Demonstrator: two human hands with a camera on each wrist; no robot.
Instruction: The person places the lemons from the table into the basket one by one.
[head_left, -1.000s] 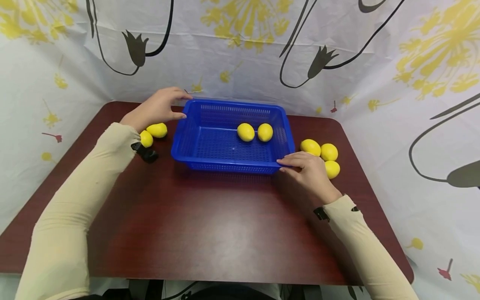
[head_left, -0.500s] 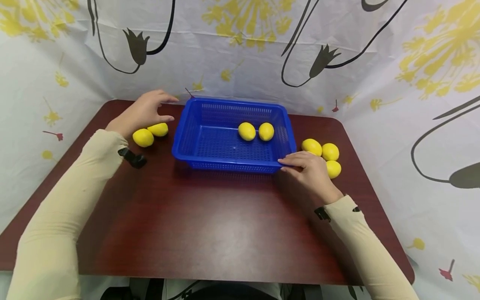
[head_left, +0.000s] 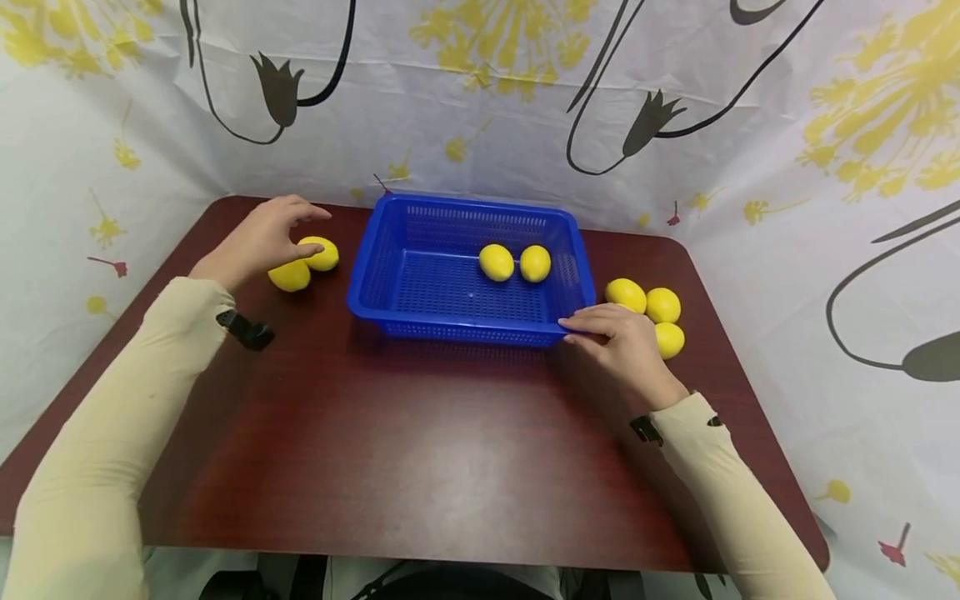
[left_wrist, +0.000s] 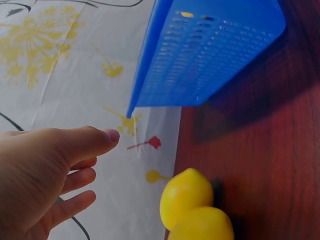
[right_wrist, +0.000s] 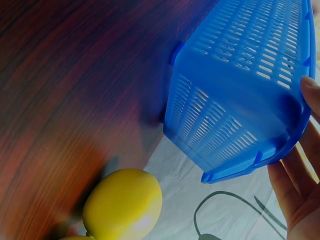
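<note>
A blue plastic basket (head_left: 471,323) with slotted walls sits toward the back of the table, and two lemons (head_left: 497,262) lie inside it. My right hand (head_left: 621,343) pinches the basket's front right corner, thumb below the rim (right_wrist: 295,142) and fingers over it. To the left of the basket, my left hand (head_left: 258,237) hovers with thumb and fingers spread apart, holding nothing. Two more lemons (head_left: 291,277) lie just under and beside it, partly covered by the hand in the head view. In the left wrist view the left thumb (left_wrist: 95,140) is apart from the basket.
Several lemons (head_left: 663,305) stand grouped right of the basket, close to my right hand. The dark red wooden table (head_left: 420,450) stretches in front. A white patterned cloth (head_left: 480,117) hangs behind and at both sides.
My left hand has let go of the basket's back left corner and moved left and down toward the two lemons there. The right hand keeps its hold; the basket stays in place.
</note>
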